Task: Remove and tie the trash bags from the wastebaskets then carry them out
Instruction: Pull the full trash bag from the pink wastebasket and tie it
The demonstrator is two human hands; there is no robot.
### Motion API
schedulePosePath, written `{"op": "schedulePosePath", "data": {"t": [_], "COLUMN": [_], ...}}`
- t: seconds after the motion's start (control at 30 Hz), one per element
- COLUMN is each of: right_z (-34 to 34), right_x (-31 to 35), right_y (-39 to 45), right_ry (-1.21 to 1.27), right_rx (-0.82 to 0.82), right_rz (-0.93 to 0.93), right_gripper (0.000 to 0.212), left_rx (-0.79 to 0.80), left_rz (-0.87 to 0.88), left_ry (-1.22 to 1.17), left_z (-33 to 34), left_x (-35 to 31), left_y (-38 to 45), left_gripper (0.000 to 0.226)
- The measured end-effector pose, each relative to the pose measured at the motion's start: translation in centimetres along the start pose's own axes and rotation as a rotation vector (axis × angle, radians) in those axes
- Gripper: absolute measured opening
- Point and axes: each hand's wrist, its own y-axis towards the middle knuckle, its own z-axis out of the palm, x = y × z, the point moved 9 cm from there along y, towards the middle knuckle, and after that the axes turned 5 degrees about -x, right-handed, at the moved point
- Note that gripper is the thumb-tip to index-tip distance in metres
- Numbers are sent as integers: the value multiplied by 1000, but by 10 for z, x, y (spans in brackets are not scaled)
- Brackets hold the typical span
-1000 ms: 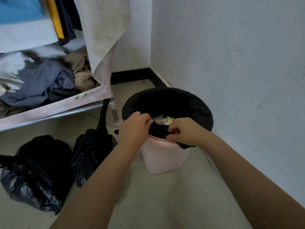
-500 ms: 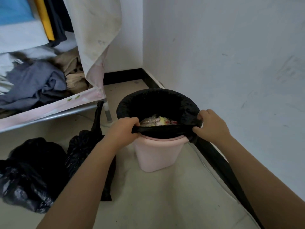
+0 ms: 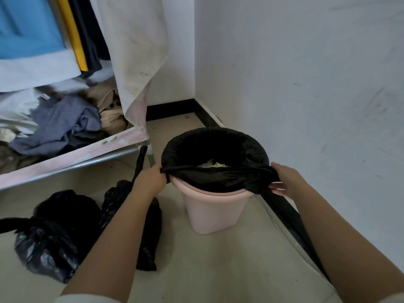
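L hand (image 3: 150,181), R hand (image 3: 284,182) gripping black bag (image 3: 216,180), pink bin (image 3: 209,213)

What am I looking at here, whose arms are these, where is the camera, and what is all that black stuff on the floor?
There is no machine here. A person wears a camera on the head, so the one picture looks forward and down along their own two bare arms. The left hand and the right hand each pinch the near edge of a black trash bag that lines a pink wastebasket. That near edge is lifted off the rim; the far edge is still folded over it. Some rubbish shows inside. The wastebasket stands on the floor in a corner of white walls. To the left lie two black bags already gathered shut, and behind them an open cloth wardrobe with clothes.
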Motion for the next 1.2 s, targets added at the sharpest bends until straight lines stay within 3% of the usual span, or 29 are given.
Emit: {"op": "schedulePosePath", "data": {"t": [0.1, 0.2, 0.27, 0.3, 0.4, 0.43, 0.5, 0.57, 0.63, 0.7, 0.77, 0.9, 1.0, 1.07, 1.2], "right_z": [-12, -26, -22, -16, 0, -1, -8, -4, 4, 4, -2, 4, 18, 23, 36], "right_x": [18, 41, 55, 58, 53, 49, 38, 25, 14, 19, 34, 90, 144, 188, 281], "right_y": [16, 30, 33, 31, 39, 43, 52, 56, 60, 61, 64, 55, 36, 19, -44], "right_ry": [115, 112, 61, 19, -206, -200, -82, 43, 65, 85, 115, 216, 122, 99, 6], "right_rx": [-80, -171, -176, -147, -73, -89, -128, -63, 9, -11, -92, -35, 37, 38, 15], "right_rz": [-27, -123, -180, -190, -191, -176, -109, 18, 112, 99, 28, -139, -243, -375, -742], "right_gripper": [24, 31, 31, 30, 42, 44, 37, 22, 27, 19, 6, 26, 36, 35, 30], "left_rx": [90, -18, -155, -214, -339, -337, -296, -204, -138, -122, -156, -192, -223, -221, -228], "left_rz": [78, 41, 38, 57, 107, 117, 110, 68, 26, 65, 81, 36, -45, -100, 6], "left_ry": [215, -85, -322, -427, -707, -734, -701, -570, -374, -213, -208, -541, -638, -771, -1060], "left_z": [-8, -33, -50, -57, -64, -61, -53, -46, -40, -43, -52, -69, -82, -91, -133], "left_x": [-18, -29, -39, -45, -56, -58, -60, -64, -63, -69, -76, -88, -94, -99, -126], "left_y": [0, 11, 15, 14, 15, 17, 22, 26, 33, 39, 42, 50, 56, 57, 62], "left_gripper": [22, 10, 38, 39, 10, 18, 28, 20, 31, 13, 14, 21, 27, 17, 33]}}
